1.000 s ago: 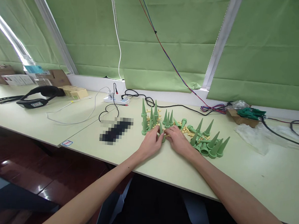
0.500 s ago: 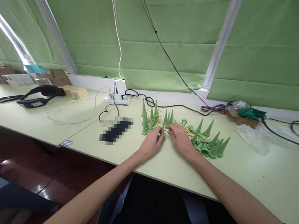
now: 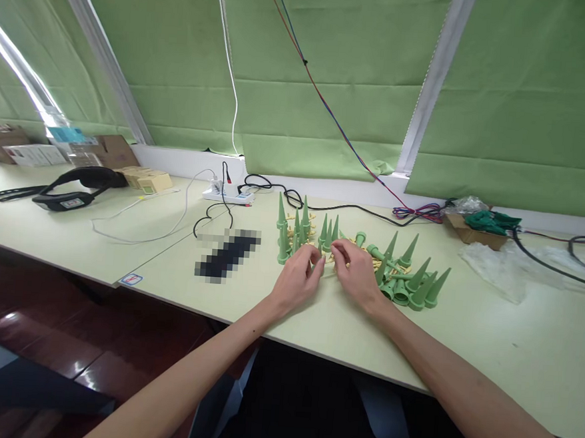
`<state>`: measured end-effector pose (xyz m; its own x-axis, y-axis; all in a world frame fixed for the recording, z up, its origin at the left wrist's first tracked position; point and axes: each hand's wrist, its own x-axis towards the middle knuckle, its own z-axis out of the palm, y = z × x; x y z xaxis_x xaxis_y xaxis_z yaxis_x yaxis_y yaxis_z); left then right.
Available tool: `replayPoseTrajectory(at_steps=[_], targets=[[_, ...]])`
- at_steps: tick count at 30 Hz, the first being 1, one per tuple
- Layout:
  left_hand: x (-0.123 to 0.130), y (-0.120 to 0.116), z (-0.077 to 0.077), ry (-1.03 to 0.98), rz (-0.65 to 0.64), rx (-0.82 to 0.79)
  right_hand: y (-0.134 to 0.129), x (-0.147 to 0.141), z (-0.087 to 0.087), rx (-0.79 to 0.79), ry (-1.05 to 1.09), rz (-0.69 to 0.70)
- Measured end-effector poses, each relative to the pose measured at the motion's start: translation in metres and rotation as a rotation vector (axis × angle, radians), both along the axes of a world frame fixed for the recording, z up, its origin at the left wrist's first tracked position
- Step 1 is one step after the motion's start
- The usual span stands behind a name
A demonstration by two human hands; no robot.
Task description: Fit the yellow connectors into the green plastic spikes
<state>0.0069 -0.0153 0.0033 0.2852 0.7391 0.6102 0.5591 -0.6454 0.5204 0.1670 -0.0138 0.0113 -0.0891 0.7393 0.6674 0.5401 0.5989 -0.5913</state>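
My left hand (image 3: 297, 278) is closed, thumb and fingers pinching a green cone-shaped spike that is mostly hidden by the fingers. Close by on the right, my right hand (image 3: 355, 274) has its fingertips pressed together; whatever they hold is too small to make out. Behind the left hand, several green spikes (image 3: 281, 213) stand upright among small yellow pieces (image 3: 312, 228). Three more upright spikes (image 3: 335, 229) stand just beyond the gap between the hands. Right of my right hand lies a pile of green spikes (image 3: 420, 291), some standing and some lying, with yellow pieces mixed in.
A blurred dark object (image 3: 227, 256) lies to the left. Farther back are a power strip (image 3: 229, 193) with cables and a black headset-like device (image 3: 81, 191). At the right stand a cardboard box (image 3: 476, 233) with green material and a clear plastic bag (image 3: 494, 266).
The spike in my left hand has tipped from upright and is now mostly covered by the fingers. My right hand has shifted slightly, its fingertips drawn closer together.
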Motion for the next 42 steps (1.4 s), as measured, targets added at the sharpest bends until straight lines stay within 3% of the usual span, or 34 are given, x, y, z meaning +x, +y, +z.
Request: replayPoseTrajectory(at_steps=[8, 18, 29, 36, 42], targets=[[0.000, 0.001, 0.002, 0.133, -0.090, 0.053, -0.002, -0.002, 0.002, -0.023, 0.043, 0.028], [-0.001, 0.002, -0.001, 0.038, -0.032, 0.065, -0.005, -0.002, 0.003, 0.005, -0.027, 0.100], [-0.001, 0.003, -0.004, -0.023, 0.042, -0.012, -0.002, 0.002, -0.001, -0.002, 0.032, -0.073], [-0.001, 0.007, -0.007, 0.122, 0.019, -0.135, 0.001, 0.003, -0.003, -0.041, 0.001, -0.095], [-0.001, 0.008, -0.008, 0.135, 0.012, -0.098, 0.005, 0.004, -0.008, -0.057, -0.027, -0.073]])
